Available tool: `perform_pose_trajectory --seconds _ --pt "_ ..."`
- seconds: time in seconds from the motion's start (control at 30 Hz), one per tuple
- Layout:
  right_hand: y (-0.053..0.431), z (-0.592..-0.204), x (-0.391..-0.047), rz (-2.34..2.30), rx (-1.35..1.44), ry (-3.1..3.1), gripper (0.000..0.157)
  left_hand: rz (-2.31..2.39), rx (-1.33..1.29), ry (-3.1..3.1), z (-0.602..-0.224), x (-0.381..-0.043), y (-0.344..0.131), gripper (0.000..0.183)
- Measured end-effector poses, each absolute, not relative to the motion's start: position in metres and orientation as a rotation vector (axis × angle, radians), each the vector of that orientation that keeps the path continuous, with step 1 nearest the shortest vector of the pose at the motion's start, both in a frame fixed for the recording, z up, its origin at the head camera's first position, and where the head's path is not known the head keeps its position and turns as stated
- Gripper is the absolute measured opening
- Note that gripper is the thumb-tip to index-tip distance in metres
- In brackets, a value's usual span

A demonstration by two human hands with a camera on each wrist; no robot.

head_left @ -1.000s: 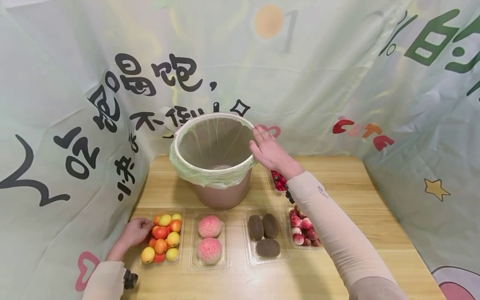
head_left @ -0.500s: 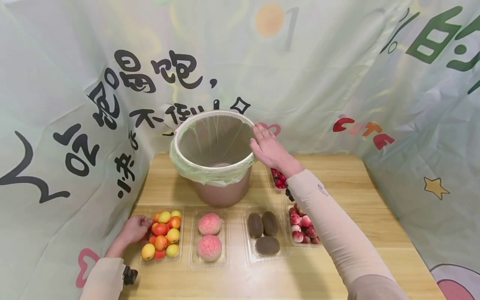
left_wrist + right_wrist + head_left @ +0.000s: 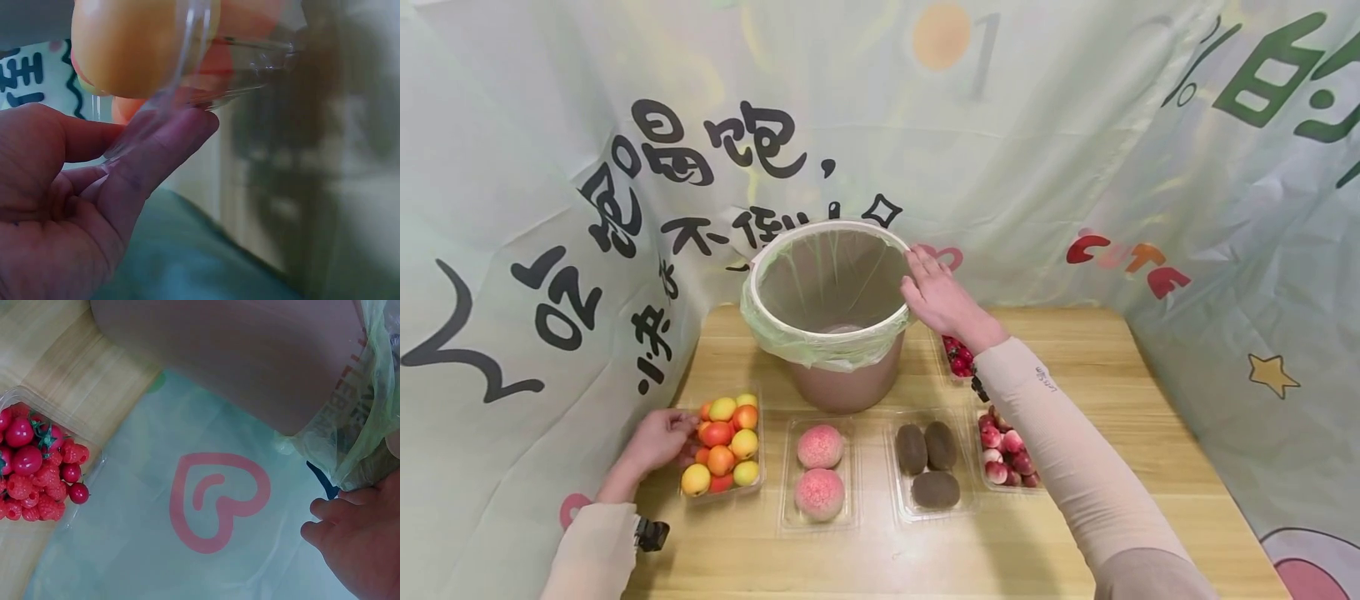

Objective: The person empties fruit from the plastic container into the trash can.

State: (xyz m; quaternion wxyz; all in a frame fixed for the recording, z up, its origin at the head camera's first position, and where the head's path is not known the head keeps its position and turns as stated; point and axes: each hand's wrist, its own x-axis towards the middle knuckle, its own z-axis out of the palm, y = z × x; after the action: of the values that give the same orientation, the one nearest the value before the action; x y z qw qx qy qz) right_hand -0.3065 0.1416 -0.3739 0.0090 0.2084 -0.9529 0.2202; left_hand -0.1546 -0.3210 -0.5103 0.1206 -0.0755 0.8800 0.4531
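My left hand (image 3: 658, 437) pinches the left edge of a clear plastic tray (image 3: 256, 72) filled with small yellow, orange and red fruits (image 3: 721, 460). In the left wrist view its thumb lies on the near side and its fingers (image 3: 164, 147) reach beneath the raised edge. At the back, my right hand (image 3: 946, 298) holds the right side of a bin's white rim. That pinkish-brown bin (image 3: 842, 385) is lined with a light green bag (image 3: 820, 354). In the right wrist view the hand (image 3: 359, 531) has the liner's folded edge between thumb and fingers.
Two pink peaches (image 3: 820, 493) and three brown kiwis (image 3: 936, 490) sit in clear trays front of the bin. Red-and-white fruits (image 3: 1000, 462) lie partly behind the right forearm. Cherry tomatoes and raspberries (image 3: 40, 472) fill another tray. Printed curtains (image 3: 1037, 167) surround the table (image 3: 1075, 358).
My left hand has shifted up and slightly left, and the tray of yellow-red fruits has risen and moved with it. The right hand stays at the bin's rim.
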Motion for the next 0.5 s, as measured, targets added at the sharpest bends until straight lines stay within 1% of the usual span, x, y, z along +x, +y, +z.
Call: perform_pose_trajectory --seconds 0.5 --pt "0.142 -0.37 -0.304 0.701 0.657 -2.989 0.073 1.264 -0.177 2.723 -0.454 -0.169 -0.329 0.027"
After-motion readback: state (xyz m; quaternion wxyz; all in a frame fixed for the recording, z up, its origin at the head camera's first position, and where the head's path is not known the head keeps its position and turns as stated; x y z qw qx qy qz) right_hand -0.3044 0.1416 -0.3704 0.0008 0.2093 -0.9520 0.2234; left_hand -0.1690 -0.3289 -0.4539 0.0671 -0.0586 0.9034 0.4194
